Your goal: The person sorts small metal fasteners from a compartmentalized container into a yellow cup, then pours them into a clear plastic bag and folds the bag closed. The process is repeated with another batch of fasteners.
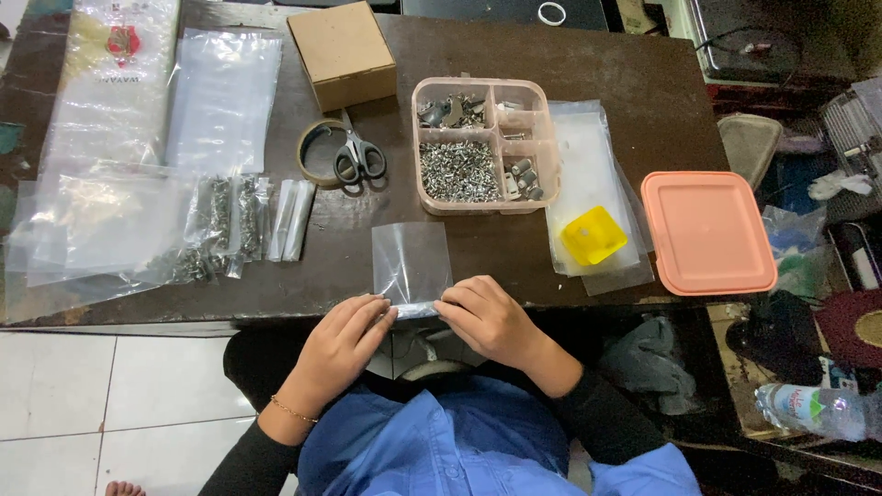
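Bare bench [501, 248] runs along the near edge, between the hands [344, 340] and the pink tray [484, 145] of screws, apart from the clear bag [411, 264] lying there. To the left of that strip, filled packets [220, 225] and loose plastic sheets [101, 230] crowd the near left corner. Scissors [356, 156] on a tape roll [317, 152] and a cardboard box [343, 53] block the middle toward the far edge. On the right, bags with a yellow block [594, 235] and the pink lid [707, 231] overhanging the right edge close that side. The far right corner is open.
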